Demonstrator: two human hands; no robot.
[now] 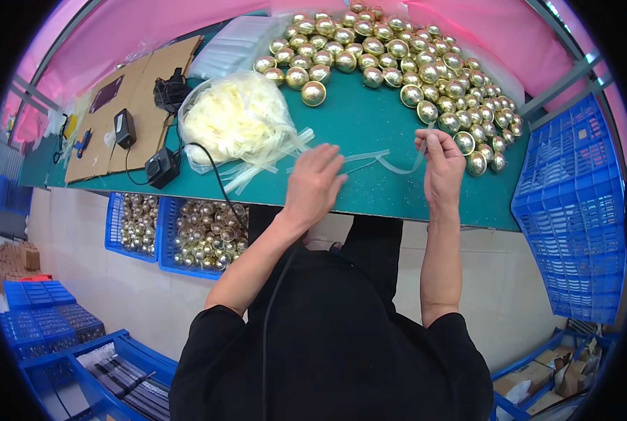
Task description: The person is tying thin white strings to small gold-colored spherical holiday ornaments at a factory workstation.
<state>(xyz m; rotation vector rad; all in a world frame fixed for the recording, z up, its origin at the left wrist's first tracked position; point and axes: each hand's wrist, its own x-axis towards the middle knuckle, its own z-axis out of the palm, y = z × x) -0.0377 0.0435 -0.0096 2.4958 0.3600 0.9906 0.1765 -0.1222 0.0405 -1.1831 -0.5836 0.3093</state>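
Note:
My right hand (442, 165) is closed in a pinch on one end of a clear plastic strip (404, 170), which curves down from it to the green tabletop. Over the table's front part is my left hand (315, 184), its fingers apart and somewhat blurred, with nothing visible in it. More translucent strips (261, 167) lie loose beside it. To its left, a clear plastic bag (195, 116) is full of pale yellow strips (239, 116). Shiny gold balls (429, 70) cover the table's far right side, the closest just beyond my right hand.
A cardboard sheet (92, 151) on the left bears a black adapter (124, 128); a black box with a cable (162, 167) sits near the edge. Blue crates (157, 235) of gold balls stand below the table. Stacked blue crates (573, 210) rise at the right.

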